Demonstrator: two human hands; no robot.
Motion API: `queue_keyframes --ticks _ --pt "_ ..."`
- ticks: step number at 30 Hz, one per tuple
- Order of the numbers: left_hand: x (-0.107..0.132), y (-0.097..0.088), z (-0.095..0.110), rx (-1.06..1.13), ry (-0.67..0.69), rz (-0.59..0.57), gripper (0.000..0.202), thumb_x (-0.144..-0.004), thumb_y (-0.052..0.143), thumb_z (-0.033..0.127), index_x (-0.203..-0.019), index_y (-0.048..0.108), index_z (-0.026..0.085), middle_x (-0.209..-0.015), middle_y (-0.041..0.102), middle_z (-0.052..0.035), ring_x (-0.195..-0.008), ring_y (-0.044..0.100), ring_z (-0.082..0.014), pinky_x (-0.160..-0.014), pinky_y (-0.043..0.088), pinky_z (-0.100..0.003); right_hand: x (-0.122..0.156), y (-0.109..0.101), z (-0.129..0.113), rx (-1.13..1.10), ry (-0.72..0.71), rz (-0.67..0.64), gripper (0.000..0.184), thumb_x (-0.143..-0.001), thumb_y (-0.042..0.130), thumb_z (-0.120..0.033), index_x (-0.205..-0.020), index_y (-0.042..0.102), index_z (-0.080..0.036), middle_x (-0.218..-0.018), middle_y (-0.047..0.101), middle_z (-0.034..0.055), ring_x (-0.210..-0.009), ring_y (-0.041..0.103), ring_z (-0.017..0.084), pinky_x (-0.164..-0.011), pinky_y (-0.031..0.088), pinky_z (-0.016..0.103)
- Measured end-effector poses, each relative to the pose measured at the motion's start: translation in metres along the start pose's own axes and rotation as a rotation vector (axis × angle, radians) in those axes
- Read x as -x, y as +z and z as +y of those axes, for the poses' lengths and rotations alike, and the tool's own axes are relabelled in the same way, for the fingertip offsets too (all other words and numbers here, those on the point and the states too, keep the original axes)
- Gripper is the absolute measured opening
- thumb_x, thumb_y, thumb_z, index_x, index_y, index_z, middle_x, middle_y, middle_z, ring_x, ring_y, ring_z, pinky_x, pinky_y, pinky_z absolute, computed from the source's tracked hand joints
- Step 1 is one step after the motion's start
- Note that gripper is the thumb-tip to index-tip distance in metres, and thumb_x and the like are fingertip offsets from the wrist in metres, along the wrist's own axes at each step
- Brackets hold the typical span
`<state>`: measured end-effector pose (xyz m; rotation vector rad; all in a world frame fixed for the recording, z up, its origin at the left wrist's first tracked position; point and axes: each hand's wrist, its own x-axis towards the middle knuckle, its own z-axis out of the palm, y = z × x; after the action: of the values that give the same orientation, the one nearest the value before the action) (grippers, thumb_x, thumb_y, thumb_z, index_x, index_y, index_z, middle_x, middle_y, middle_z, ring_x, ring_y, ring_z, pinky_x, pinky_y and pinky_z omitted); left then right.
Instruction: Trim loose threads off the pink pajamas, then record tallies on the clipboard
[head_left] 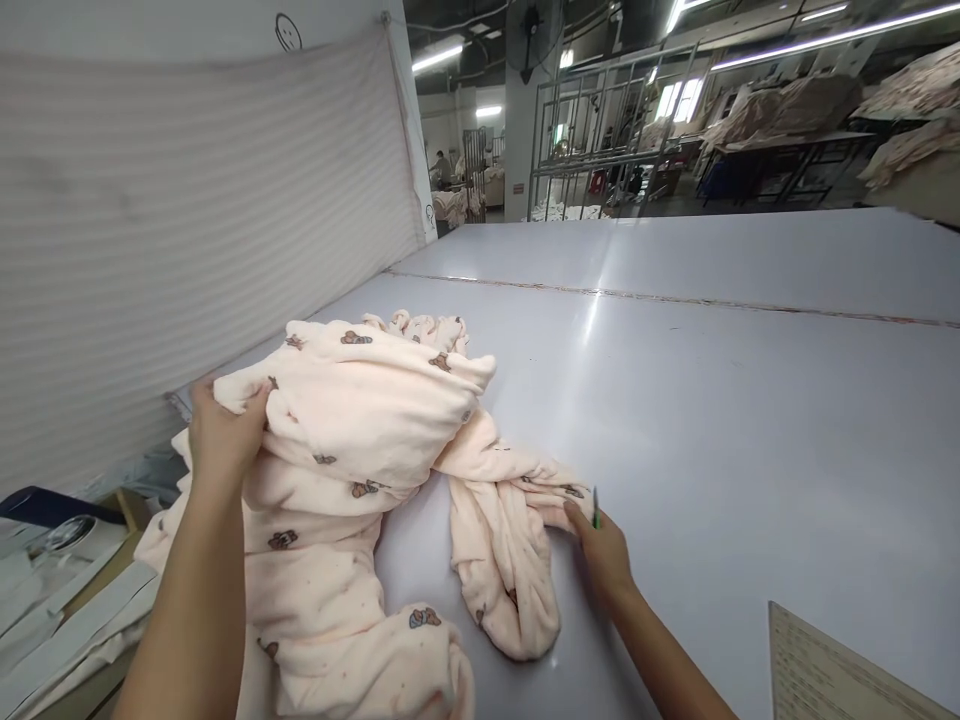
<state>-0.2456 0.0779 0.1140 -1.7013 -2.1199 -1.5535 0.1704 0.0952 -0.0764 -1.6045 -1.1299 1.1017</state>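
Note:
A pale pink fleece garment point(360, 420) printed with small bears lies bunched on the grey table point(712, 400) at the left. My left hand point(221, 430) grips a fold of its upper left part. My right hand point(604, 550) rests on the table at the end of a twisted leg or sleeve point(502, 560) of the garment, fingertips touching the fabric, with a small green object point(595, 508) held between the fingers.
A striped cloth sheet point(187, 220) hangs along the left side. A paper sheet point(840, 670) lies at the table's lower right corner. Boxes and papers point(67, 580) sit lower left. Metal racks point(600, 130) and heaps of fabric point(787, 110) stand beyond the table.

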Motion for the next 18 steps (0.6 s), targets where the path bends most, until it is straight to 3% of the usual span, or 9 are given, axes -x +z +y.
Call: queue_keyframes --ticks 2,3,5,7,8,10,12,14,18 --pt "0.014 -0.005 0.047 -0.262 0.108 0.290 0.066 -0.079 0.055 0.045 -0.136 0.021 0.043 -0.144 0.028 0.0128 -0.131 0.018 -0.0391 -0.105 0.018 -0.054 0.014 -0.015 -0.027 -0.019 -0.081 0.028 0.041 -0.077 0.056 -0.046 -0.100 0.060 -0.012 -0.096 0.066 0.0089 -0.092 0.060 0.025 -0.081 0.047 0.036" --pt "0.025 -0.003 0.073 -0.311 0.211 0.289 0.067 -0.080 0.054 0.047 -0.137 0.020 0.040 -0.146 0.023 0.0123 -0.129 0.020 -0.0400 -0.102 0.018 -0.054 0.022 -0.023 -0.044 -0.027 -0.127 0.031 0.041 -0.075 0.058 -0.046 -0.101 0.060 -0.014 -0.097 0.066 0.0078 -0.092 0.059 0.025 -0.080 0.047 0.034" --pt "0.052 0.011 0.122 -0.126 0.393 -0.052 0.074 -0.075 0.060 0.050 -0.136 0.020 0.045 -0.143 0.029 0.0123 -0.129 0.028 -0.0326 -0.105 0.028 -0.045 0.040 -0.036 -0.083 -0.029 -0.226 -0.013 0.036 -0.070 0.063 -0.041 -0.099 0.060 -0.020 -0.091 0.066 0.0036 -0.085 0.060 0.022 -0.072 0.048 0.029" --pt "0.077 0.040 0.157 0.086 0.531 -0.638 0.094 -0.061 0.071 0.055 -0.139 0.022 0.036 -0.140 0.037 0.0007 -0.126 0.035 -0.0318 -0.103 0.033 -0.040 0.057 -0.040 -0.119 -0.012 -0.447 -0.184 0.026 -0.069 0.063 -0.030 -0.093 0.062 -0.021 -0.087 0.064 0.0027 -0.076 0.059 0.019 -0.065 0.047 0.025" --pt "0.088 0.058 0.167 0.167 0.558 -0.833 0.093 -0.059 0.073 0.052 -0.138 0.029 0.029 -0.135 0.044 -0.0060 -0.120 0.042 -0.0320 -0.099 0.037 -0.038 0.063 -0.039 -0.133 -0.004 -0.523 -0.281 0.021 -0.069 0.062 -0.026 -0.090 0.062 -0.021 -0.086 0.064 0.0024 -0.075 0.059 0.018 -0.065 0.047 0.024" --pt "0.101 0.093 0.174 0.236 0.450 -0.977 0.052 -0.073 0.066 0.041 -0.119 0.053 0.022 -0.103 0.063 -0.0072 -0.093 0.058 -0.0250 -0.080 0.045 -0.032 0.073 -0.032 -0.145 -0.022 -0.522 -0.291 0.019 -0.073 0.059 -0.027 -0.091 0.060 -0.022 -0.079 0.061 0.0008 -0.074 0.058 0.017 -0.064 0.048 0.023" --pt "0.107 0.120 0.169 0.326 0.276 -0.930 0.027 -0.080 0.056 0.040 -0.093 0.063 0.018 -0.080 0.064 -0.0038 -0.075 0.058 -0.0193 -0.070 0.043 -0.027 0.080 -0.024 -0.138 -0.037 -0.372 -0.130 0.025 -0.077 0.058 -0.035 -0.098 0.055 -0.023 -0.058 0.049 -0.0050 -0.059 0.054 0.014 -0.055 0.046 0.021" --pt "0.107 0.134 0.161 0.483 0.071 -0.818 0.028 -0.081 0.053 0.043 -0.083 0.062 0.016 -0.076 0.061 -0.0026 -0.073 0.056 -0.0173 -0.069 0.042 -0.026 0.086 -0.016 -0.116 -0.007 -0.275 -0.003 0.036 -0.075 0.061 -0.043 -0.102 0.050 -0.023 -0.049 0.037 -0.0091 -0.047 0.047 0.012 -0.047 0.042 0.020" --pt "0.099 0.130 0.146 0.727 -0.257 -0.657 0.036 -0.078 0.056 0.049 -0.085 0.059 0.015 -0.074 0.060 -0.0017 -0.070 0.055 -0.0161 -0.068 0.043 -0.026 0.092 -0.009 -0.072 0.084 -0.277 -0.058 0.032 -0.076 0.057 -0.048 -0.093 0.056 -0.020 -0.074 0.060 0.0001 -0.065 0.057 0.016 -0.060 0.047 0.022"
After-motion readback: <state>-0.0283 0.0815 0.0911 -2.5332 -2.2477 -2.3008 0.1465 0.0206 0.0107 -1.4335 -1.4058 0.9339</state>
